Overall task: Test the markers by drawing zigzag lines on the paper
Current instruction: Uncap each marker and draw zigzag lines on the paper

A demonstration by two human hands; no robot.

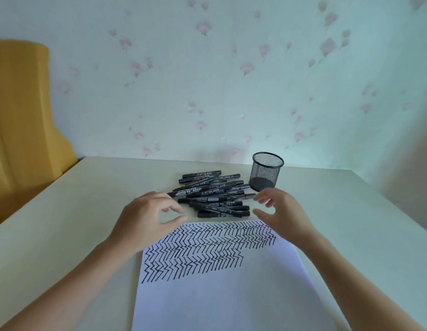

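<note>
A pile of several black markers point(214, 194) lies on the table just beyond a white sheet of paper point(226, 295). The paper's upper half is covered with rows of black zigzag lines point(207, 249); its lower half is blank. My left hand point(145, 218) hovers at the pile's left side, fingers curled and apart, holding nothing. My right hand point(281, 213) hovers at the pile's right side, fingers spread, also holding nothing. Both hands sit over the paper's top corners.
A black mesh pen cup point(266, 172) stands upright behind the pile to the right, with no markers showing in it. The pale table point(88, 211) meets a flowered wall at the back. A yellow chair back point(23, 120) stands at the left.
</note>
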